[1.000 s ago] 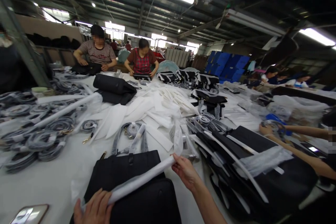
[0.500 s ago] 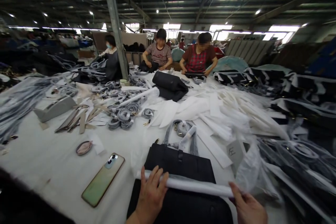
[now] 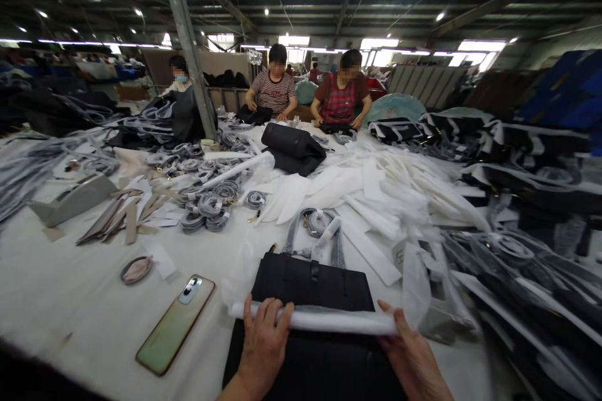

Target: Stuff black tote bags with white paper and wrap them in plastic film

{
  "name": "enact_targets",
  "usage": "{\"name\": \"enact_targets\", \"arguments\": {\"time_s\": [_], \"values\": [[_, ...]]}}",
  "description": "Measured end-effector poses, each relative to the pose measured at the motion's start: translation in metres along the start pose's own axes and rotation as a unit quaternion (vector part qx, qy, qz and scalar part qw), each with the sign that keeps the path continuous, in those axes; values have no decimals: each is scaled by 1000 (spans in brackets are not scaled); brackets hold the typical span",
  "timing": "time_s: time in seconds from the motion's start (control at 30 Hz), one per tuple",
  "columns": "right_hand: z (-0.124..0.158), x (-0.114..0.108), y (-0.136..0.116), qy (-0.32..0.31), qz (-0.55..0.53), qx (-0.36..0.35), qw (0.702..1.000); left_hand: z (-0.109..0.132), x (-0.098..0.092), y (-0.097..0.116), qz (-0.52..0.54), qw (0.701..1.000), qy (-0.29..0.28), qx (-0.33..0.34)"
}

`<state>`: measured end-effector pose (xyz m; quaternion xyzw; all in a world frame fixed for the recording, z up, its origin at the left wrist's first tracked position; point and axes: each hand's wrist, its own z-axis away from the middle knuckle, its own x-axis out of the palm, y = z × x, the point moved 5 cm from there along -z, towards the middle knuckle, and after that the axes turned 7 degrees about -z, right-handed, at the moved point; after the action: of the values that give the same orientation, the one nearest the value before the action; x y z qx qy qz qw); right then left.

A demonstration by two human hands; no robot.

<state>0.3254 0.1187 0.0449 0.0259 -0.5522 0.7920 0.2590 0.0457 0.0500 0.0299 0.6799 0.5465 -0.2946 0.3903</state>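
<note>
A white foam roll (image 3: 336, 321) lies crosswise over a black handbag (image 3: 282, 276) on the table before me. Fingers of my left hand (image 3: 263, 341) curl over the roll near its left end. At the other end, my right hand (image 3: 408, 344) grips it between thumb and fingers. Beyond the hands, the bag's wrapped handles (image 3: 337, 250) stretch away from me. A coiled strap in plastic (image 3: 318, 222) rests between them. The lower part of the bag is partly covered by my hands and the roll.
To the left lie a phone (image 3: 176, 326) and a dark ring with pink cloth (image 3: 137, 269). Ahead are heaped white foam sheets (image 3: 395, 191), coiled straps (image 3: 211, 203) and a folded black bag (image 3: 294, 147). Black bags (image 3: 531, 191) crowd the right. Several people work across the table.
My right hand has shifted left along the roll, its fingers now more wrapped around the end. My left hand keeps its hold. The whole view has swung slightly to the right.
</note>
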Motion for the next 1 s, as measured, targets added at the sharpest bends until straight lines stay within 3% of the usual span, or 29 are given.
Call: {"name": "enact_targets", "arguments": {"time_s": [0.1,0.27,0.47,0.6,0.73,0.87,1.0], "values": [[5,6,3,-31,-28,33,999,-2,-3,1,-4,1000,-2,-8],[16,7,5,-37,-9,-16,999,4,-7,2,-8,1000,17,21],[13,1,6,20,-13,-74,997,13,13,-10,-28,993,37,107],[4,-20,-13,47,-77,-77,993,15,16,-13,-36,992,38,118],[5,-54,-54,62,-140,-91,984,15,15,-13,-43,993,31,109],[25,-62,-75,-38,-208,-84,974,16,18,-15,-44,991,44,118],[44,-40,-41,-109,-155,11,982,17,22,-21,-44,988,61,136]]}}
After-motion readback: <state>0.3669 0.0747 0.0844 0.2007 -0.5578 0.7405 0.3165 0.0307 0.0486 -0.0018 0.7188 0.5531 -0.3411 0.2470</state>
